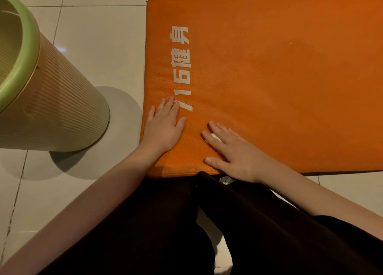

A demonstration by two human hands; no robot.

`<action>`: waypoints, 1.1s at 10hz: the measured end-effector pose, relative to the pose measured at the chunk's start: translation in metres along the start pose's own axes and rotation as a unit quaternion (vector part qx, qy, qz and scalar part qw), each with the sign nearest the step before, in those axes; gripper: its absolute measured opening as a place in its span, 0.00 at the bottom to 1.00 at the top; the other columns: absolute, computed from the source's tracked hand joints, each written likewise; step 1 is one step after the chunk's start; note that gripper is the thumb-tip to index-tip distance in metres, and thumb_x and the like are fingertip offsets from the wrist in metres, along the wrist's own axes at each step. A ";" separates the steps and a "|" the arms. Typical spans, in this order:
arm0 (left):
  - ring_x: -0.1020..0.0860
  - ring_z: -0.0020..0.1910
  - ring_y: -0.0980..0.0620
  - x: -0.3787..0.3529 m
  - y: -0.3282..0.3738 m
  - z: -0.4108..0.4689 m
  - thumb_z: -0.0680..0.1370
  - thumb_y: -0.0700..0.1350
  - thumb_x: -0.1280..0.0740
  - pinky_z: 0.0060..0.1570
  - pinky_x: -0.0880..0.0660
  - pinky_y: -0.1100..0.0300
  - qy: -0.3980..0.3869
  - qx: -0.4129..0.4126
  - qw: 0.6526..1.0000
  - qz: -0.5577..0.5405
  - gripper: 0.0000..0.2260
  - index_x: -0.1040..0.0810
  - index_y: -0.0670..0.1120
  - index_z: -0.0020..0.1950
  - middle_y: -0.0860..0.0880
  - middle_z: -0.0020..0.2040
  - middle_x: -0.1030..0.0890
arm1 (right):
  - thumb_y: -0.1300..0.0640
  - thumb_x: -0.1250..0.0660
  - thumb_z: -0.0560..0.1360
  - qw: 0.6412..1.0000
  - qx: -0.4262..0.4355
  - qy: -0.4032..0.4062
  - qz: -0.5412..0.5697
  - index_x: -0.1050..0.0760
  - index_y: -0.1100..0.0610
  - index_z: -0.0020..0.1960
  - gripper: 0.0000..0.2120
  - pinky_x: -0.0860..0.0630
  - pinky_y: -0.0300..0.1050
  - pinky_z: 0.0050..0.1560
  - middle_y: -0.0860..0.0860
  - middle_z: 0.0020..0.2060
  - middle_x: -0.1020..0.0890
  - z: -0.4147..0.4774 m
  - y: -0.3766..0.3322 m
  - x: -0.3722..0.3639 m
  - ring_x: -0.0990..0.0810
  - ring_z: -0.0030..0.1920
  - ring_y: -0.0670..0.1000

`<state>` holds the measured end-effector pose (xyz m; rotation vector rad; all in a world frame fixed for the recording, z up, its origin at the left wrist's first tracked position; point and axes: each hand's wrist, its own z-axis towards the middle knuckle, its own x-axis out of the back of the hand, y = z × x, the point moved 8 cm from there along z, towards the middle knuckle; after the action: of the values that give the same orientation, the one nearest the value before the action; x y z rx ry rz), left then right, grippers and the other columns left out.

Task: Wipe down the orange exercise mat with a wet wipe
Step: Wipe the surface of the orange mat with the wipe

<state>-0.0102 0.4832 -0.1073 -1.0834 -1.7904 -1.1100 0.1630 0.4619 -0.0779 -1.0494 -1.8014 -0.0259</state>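
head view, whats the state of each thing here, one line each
orange mat: lying flat on the tiled floor, print side up.
left hand: flat on the mat's near left corner, holding nothing.
right hand: fingers straight, pressing down on the mat.
wet wipe: pinned under the right hand's fingers, mostly hidden.
bin: upright on the floor left of the mat, top open.

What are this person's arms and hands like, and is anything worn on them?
Nothing is worn on them. The left hand and right hand carry no gloves, rings, watch or bracelet. The left arm and right arm are sleeveless as far as the picture shows. Visible fingernails look short and plain.
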 end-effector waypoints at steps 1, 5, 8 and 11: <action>0.55 0.79 0.50 0.000 0.000 0.000 0.84 0.55 0.51 0.76 0.59 0.50 -0.001 0.002 1.000 0.002 0.26 0.50 0.48 0.81 0.49 0.81 0.51 | 0.31 0.57 0.78 0.999 -0.042 0.010 -0.005 0.62 0.49 0.79 0.37 0.65 0.44 0.76 0.50 0.78 0.63 0.015 0.008 0.007 0.64 0.77 0.48; 0.55 0.79 0.50 0.000 -0.001 0.000 0.84 0.56 0.51 0.76 0.59 0.50 -0.003 0.000 1.000 0.008 0.27 0.51 0.47 0.81 0.48 0.81 0.51 | 0.38 0.56 0.81 0.996 -0.081 0.015 0.016 0.63 0.54 0.79 0.34 0.65 0.44 0.76 0.50 0.78 0.64 0.020 0.014 0.013 0.65 0.77 0.47; 0.55 0.79 0.50 0.001 0.000 0.000 0.84 0.56 0.51 0.76 0.59 0.50 -0.004 0.004 1.000 0.010 0.27 0.51 0.47 0.81 0.48 0.81 0.51 | 0.37 0.59 0.81 0.996 -0.068 -0.005 -0.056 0.64 0.52 0.79 0.33 0.65 0.46 0.76 0.50 0.78 0.63 0.023 0.015 0.010 0.64 0.78 0.47; 0.55 0.79 0.50 0.000 0.001 0.000 0.84 0.56 0.51 0.77 0.59 0.50 -0.003 0.002 1.000 0.014 0.27 0.51 0.47 0.81 0.49 0.81 0.52 | 0.30 0.60 0.77 0.998 -0.024 -0.016 -0.053 0.64 0.49 0.79 0.38 0.66 0.46 0.76 0.50 0.78 0.65 0.008 -0.001 0.002 0.65 0.77 0.47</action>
<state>-0.0094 0.4831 -0.1070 -1.1085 -1.7764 -1.0875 0.1558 0.4664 -0.0796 -0.9924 -1.8917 -0.1193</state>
